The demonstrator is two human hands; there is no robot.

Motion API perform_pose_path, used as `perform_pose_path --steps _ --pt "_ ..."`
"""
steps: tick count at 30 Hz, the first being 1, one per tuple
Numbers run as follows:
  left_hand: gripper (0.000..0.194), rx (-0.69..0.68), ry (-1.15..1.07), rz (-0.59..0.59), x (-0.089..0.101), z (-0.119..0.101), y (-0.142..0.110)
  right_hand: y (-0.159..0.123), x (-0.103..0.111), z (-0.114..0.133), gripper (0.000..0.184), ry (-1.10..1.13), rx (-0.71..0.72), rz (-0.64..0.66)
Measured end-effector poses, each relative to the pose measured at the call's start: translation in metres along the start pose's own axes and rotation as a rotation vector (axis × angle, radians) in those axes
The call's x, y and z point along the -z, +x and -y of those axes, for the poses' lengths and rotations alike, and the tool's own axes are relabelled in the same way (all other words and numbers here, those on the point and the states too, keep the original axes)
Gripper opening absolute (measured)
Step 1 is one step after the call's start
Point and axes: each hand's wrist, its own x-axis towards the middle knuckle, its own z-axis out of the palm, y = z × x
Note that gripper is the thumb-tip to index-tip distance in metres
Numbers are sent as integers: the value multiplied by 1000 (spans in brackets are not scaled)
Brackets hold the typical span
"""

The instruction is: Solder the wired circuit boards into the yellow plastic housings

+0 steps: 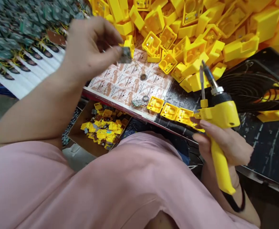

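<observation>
My left hand (pixel 89 51) is raised over the table's far left part, thumb and fingers pinching a small circuit board (pixel 125 55). Just behind the board shows a yellow plastic piece (pixel 129 42); whether it is held too, I cannot tell. My right hand (pixel 225 144) is wrapped round the handle of a yellow soldering gun (pixel 221 114), its metal tip pointing up and away. Near the table's front edge, yellow open cases (pixel 170 110) stand in a row, left of the gun. Beside them lies another circuit board (pixel 139 102) with a small round part.
A large heap of yellow cases (pixel 191 47) covers the back. Many circuit boards with wires (pixel 34 25) are piled at left on white strips. A black fan (pixel 244 82) stands at right. Below the edge is a cardboard box (pixel 78 135) of yellow pieces.
</observation>
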Motion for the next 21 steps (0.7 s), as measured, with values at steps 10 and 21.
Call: perform_pose_path --steps 10,21 --pt "31 12 169 156 -65 -59 -54 -1 -15 -16 32 -13 139 63" --pt "39 -27 250 525 -73 -56 -4 3 -20 -10 34 -12 135 36"
